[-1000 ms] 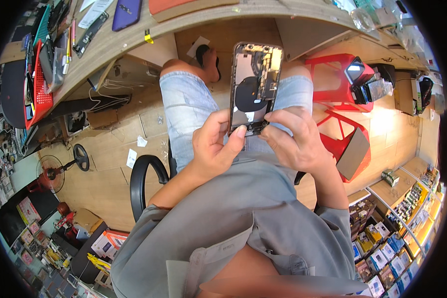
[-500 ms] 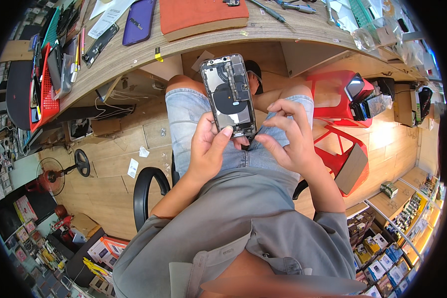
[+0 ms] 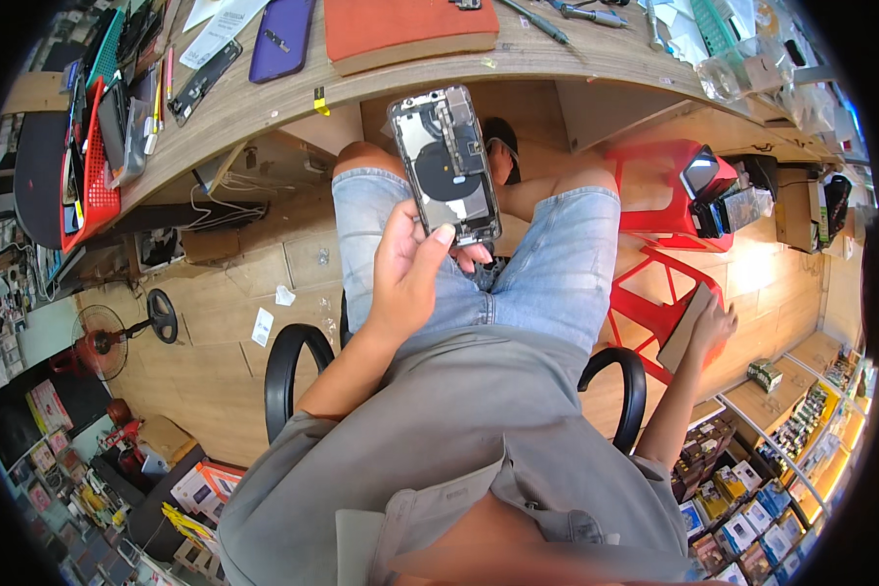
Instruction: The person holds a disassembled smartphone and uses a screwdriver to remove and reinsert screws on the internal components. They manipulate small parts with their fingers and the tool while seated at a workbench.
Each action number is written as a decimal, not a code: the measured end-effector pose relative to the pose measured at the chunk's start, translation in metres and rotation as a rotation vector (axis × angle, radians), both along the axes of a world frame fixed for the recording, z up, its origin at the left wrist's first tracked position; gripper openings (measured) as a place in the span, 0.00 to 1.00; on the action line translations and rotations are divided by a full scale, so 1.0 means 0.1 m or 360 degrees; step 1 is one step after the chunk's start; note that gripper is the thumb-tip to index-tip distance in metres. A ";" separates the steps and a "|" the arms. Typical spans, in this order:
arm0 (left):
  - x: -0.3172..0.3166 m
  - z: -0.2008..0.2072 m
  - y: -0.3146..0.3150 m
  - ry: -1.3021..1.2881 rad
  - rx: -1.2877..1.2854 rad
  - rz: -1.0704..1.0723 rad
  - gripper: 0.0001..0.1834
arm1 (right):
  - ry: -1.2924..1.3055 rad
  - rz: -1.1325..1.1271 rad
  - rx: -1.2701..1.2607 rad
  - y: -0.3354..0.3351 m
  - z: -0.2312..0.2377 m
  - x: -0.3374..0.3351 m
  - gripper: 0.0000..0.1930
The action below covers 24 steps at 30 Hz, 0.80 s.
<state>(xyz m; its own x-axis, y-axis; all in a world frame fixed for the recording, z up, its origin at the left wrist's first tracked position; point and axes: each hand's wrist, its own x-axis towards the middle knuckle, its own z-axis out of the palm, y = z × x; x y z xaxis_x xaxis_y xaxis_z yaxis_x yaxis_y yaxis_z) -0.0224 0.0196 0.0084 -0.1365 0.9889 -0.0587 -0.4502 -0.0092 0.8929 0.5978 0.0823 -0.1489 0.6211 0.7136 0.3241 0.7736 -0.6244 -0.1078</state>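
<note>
One opened phone (image 3: 446, 166), flat glossy rectangle, gripped by left hand (image 3: 407, 269) fingers, right hand (image 3: 710, 325) grasping brown cardboard box (image 3: 684, 327).

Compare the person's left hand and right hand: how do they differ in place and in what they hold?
The left hand is raised over the lap, in front of the body; the right hand is stretched down to the person's right, beside the red stool.
The left hand grips an opened phone with its insides showing; the right hand touches a flat brown box.
Both are bare.
</note>
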 end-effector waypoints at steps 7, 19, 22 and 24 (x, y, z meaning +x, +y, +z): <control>0.07 0.03 0.03 -0.0059 0.0036 0.0006 0.14 | 0.0137 -0.0292 -0.0310 -1.29 -0.99 0.77 0.34; 0.03 0.07 -0.02 -0.0052 0.0027 0.0014 0.14 | 0.0137 -0.0361 -0.0390 -1.12 -0.81 0.63 0.34; 0.01 0.06 -0.01 -0.0054 0.0051 0.0019 0.14 | -0.0038 -0.0205 -0.0245 -1.10 -0.76 0.60 0.33; 0.00 0.05 0.00 -0.0055 0.0038 0.0026 0.15 | 0.0285 -0.0203 -0.0305 -1.09 -0.74 0.59 0.32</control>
